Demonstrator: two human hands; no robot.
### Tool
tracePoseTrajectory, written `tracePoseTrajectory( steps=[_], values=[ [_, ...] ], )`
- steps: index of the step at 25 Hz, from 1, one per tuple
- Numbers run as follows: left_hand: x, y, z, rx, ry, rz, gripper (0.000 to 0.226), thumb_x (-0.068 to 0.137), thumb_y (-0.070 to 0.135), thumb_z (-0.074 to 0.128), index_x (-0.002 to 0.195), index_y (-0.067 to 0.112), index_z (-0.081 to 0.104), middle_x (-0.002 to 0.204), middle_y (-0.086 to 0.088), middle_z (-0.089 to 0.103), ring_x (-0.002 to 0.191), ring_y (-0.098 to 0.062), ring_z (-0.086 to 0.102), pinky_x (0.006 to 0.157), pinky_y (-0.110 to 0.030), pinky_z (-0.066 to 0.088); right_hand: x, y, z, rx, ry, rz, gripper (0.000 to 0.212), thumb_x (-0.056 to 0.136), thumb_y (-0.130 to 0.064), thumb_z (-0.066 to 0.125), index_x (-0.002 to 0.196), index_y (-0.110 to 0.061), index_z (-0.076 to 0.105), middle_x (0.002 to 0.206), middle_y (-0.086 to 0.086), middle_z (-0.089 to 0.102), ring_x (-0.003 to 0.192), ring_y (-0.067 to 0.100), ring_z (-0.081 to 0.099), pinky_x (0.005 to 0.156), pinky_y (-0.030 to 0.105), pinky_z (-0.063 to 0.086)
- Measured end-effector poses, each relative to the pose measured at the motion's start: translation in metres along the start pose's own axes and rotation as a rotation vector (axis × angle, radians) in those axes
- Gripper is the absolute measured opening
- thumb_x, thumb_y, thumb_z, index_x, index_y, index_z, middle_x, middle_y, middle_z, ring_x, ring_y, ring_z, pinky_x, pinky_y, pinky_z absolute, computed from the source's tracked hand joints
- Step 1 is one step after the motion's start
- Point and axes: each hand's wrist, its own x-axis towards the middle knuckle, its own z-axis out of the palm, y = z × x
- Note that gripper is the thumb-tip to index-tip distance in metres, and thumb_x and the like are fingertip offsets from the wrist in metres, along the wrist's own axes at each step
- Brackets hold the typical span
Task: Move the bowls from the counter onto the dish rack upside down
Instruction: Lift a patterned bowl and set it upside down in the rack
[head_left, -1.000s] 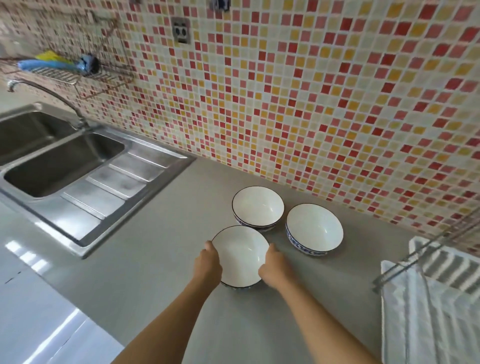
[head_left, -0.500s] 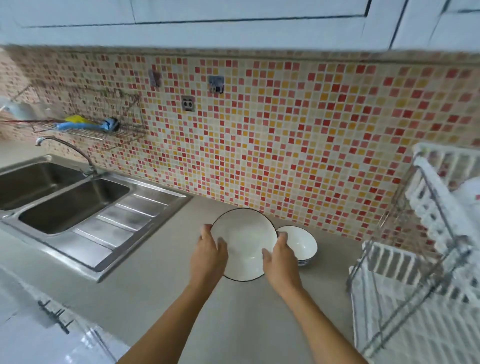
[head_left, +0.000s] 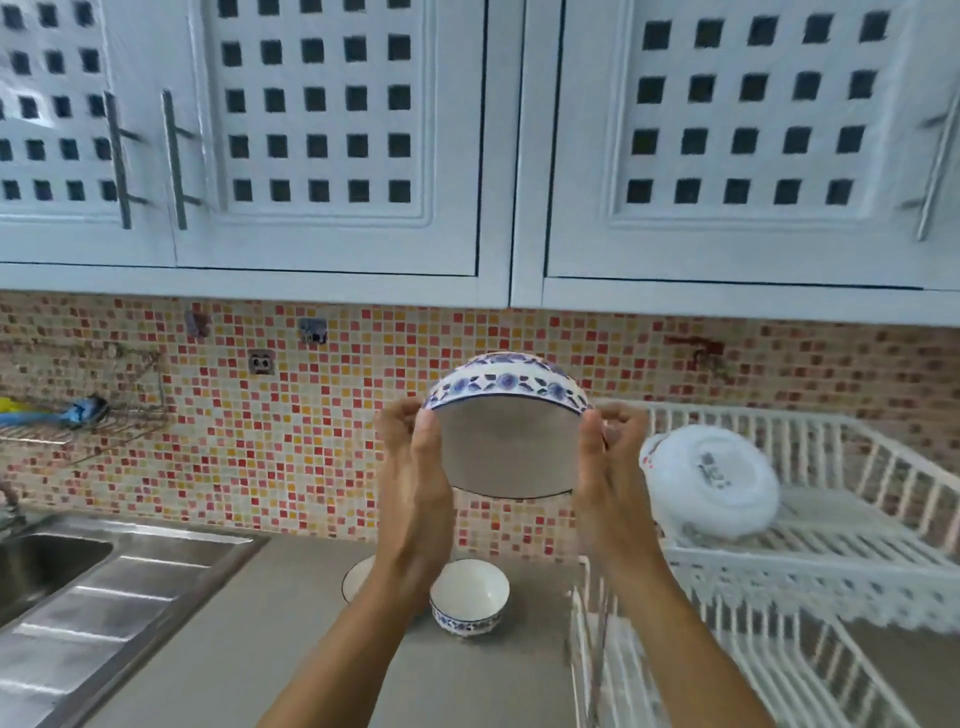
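The left hand (head_left: 415, 467) and the right hand (head_left: 605, 467) are raised in front of the tiled wall (head_left: 291, 441), each pressed flat against one side of a blue-patterned bowl (head_left: 506, 415), thumbs on the near rim and fingers curled round the outer wall, so the bowl is clamped between the two palms in mid-air, clear of the counter (head_left: 291, 649). The bowl is tipped nearly upside down: its mouth faces down and toward the camera, the white inside showing, while the floral band and the base point up and away toward the wall. Directly below the hands, two more bowls stand upright on the counter: a small one with a blue band (head_left: 469, 597) just right of the left forearm, and another (head_left: 358, 579) mostly hidden behind that forearm, only its white rim edge showing. To the right, near the right hand, stands the white dish rack (head_left: 831, 551) with two tiers; on its upper tier a white bowl (head_left: 711, 483) lies overturned and tilted, its foot facing the camera, sitting between the held bowl and the rest of that tier. To the left, a steel sink (head_left: 78, 597) with a ribbed drainboard is set into the counter, and a wire wall shelf (head_left: 78, 426) holds a blue and yellow item, blurred. White upper cabinets (head_left: 337, 156) with square cut-outs hang above.
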Motion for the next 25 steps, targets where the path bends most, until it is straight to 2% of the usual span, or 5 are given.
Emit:
tracePoseTrajectory(
  steps=[3,7,13,20,25],
  values=[
    [0.001,0.022,0.047,-0.001,-0.185,0.033,0.04,0.068,0.07,0.025,0.092,0.04,0.035,0.097,0.01,0.049,0.091,-0.004,0.051,0.073,-0.023,0.042,0.021,0.0,-0.063,0.093,0.02,-0.081,0.024,0.085,-0.066,0.031,0.1,-0.047,0.033,0.093,-0.037,0.058,0.082,-0.015,0.057,0.082,0.032,0.044],
    [-0.003,0.04,0.131,-0.021,-0.401,0.02,0.031,0.079,0.065,0.031,0.09,0.036,0.034,0.099,0.01,0.049,0.096,-0.002,0.051,0.079,-0.024,0.041,0.053,0.023,-0.172,0.135,-0.062,-0.168,0.062,0.071,-0.073,0.052,0.128,-0.061,0.03,0.134,-0.03,0.049,0.127,0.002,0.049,0.109,0.041,0.039],
    [0.001,0.052,0.258,0.127,-0.708,0.028,0.077,0.071,0.069,0.057,0.129,0.026,0.028,0.114,0.016,0.055,0.1,0.002,0.058,0.086,-0.024,0.049,0.091,0.059,-0.321,-0.184,-0.272,-0.102,0.094,0.054,-0.08,0.063,0.138,-0.052,0.031,0.121,-0.041,0.049,0.107,-0.003,0.063,0.084,0.019,0.056],
    [0.005,0.013,0.347,0.496,-0.963,0.048,0.105,0.062,0.052,0.08,0.145,0.036,0.018,0.133,-0.001,0.054,0.107,-0.018,0.061,0.094,-0.034,0.053,0.14,0.134,-0.395,-0.562,-0.552,0.066,0.115,0.05,-0.059,0.079,0.142,-0.055,0.009,0.149,-0.023,0.015,0.14,0.01,0.027,0.113,0.04,0.033],
    [0.008,-0.017,0.391,0.837,-0.999,-0.007,0.127,0.064,0.045,0.082,0.152,0.025,-0.008,0.151,-0.007,0.036,0.132,-0.027,0.042,0.11,-0.039,0.038,0.179,0.187,-0.389,-0.72,-0.772,0.069,0.137,0.048,-0.055,0.086,0.149,-0.04,-0.006,0.157,-0.018,0.009,0.143,0.006,0.019,0.118,0.032,0.022]
  ],
)
